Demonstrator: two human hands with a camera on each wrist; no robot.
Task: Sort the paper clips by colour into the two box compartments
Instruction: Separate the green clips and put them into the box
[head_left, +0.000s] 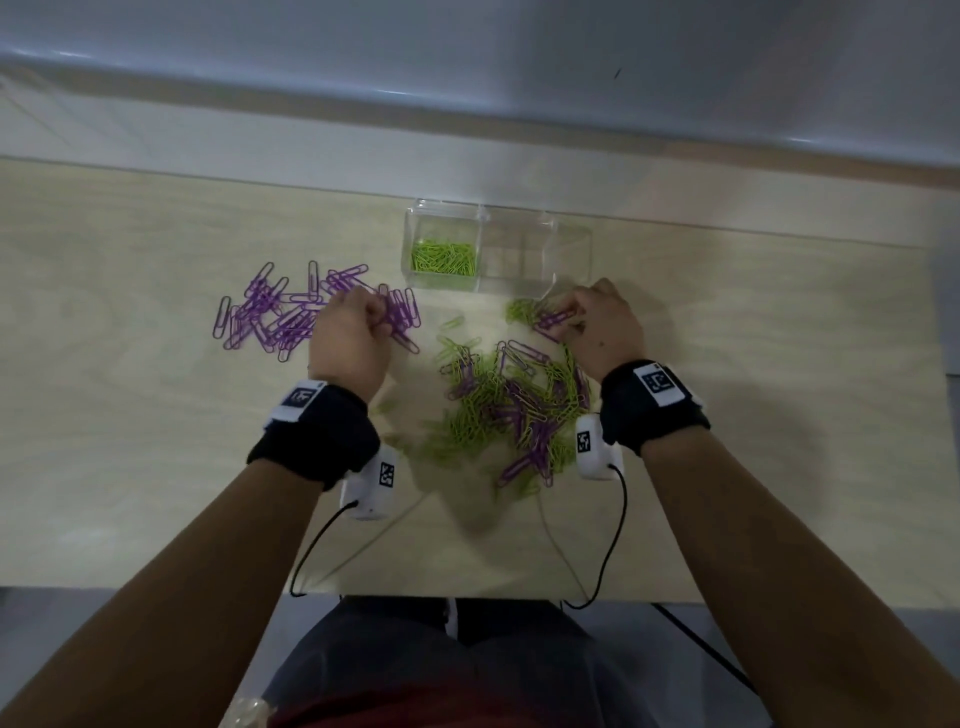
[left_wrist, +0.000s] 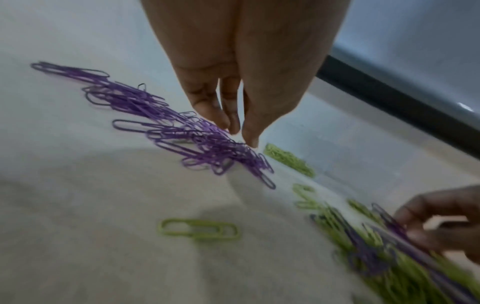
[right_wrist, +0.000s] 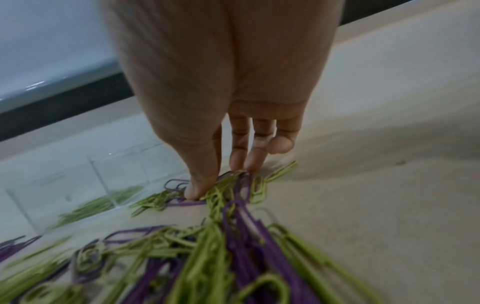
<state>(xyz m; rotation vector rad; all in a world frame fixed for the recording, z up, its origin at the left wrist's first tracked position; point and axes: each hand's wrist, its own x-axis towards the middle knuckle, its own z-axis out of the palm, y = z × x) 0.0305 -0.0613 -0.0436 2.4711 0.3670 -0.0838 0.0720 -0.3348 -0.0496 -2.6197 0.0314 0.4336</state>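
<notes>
A clear two-compartment box stands at the back centre. Its left compartment holds green clips; its right one looks bare. A pile of purple clips lies on the left. My left hand is curled at that pile's right edge. Its fingertips pinch together on the top purple clips there. A mixed green and purple heap lies in the middle. My right hand pinches purple clips at the heap's far end, just in front of the box, with green ones tangled around its thumb.
A lone green clip and a few loose green ones lie between the two piles. The pale wooden table ends near my lap. Black cables run from the wrist cameras over its front edge.
</notes>
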